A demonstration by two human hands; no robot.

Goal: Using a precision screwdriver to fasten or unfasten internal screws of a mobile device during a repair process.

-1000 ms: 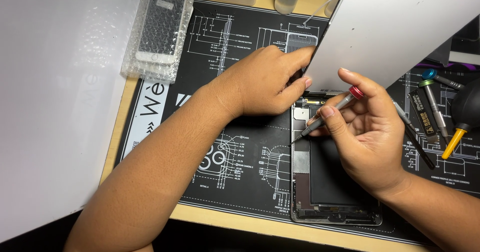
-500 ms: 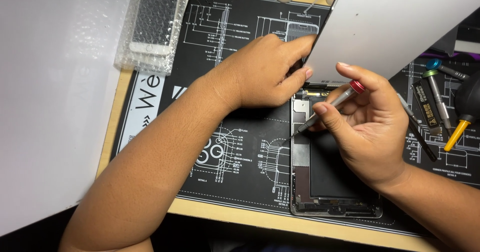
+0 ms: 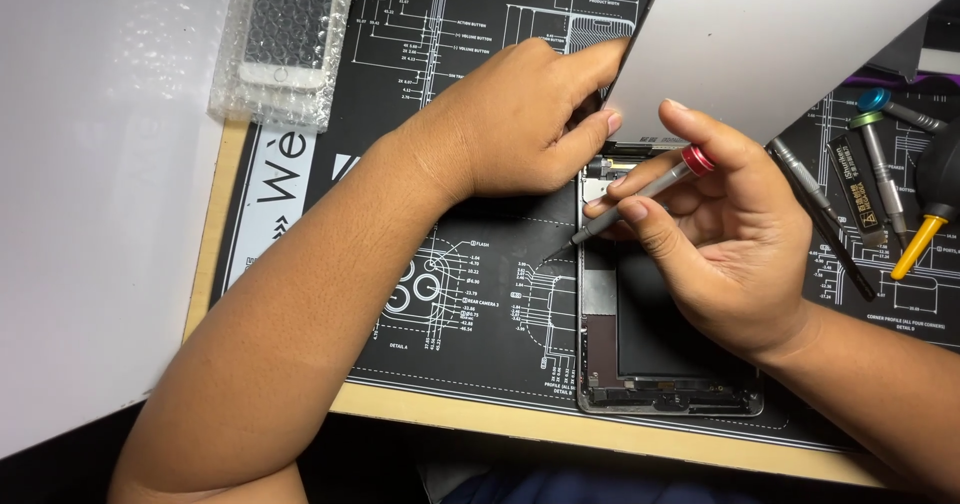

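Two hands busy: left hand [image 3: 520, 114] propping lifted screen panel [image 3: 780, 44] at 12 o'clock, right hand [image 3: 730, 244] pinching screwdriver [image 3: 640, 196] over opened phone [image 3: 650, 344]. Could slip, gouging board or tearing cable.

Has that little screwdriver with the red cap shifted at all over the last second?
Barely. The screwdriver in the right hand keeps its slant, with its tip at the left edge of the opened device, as before.
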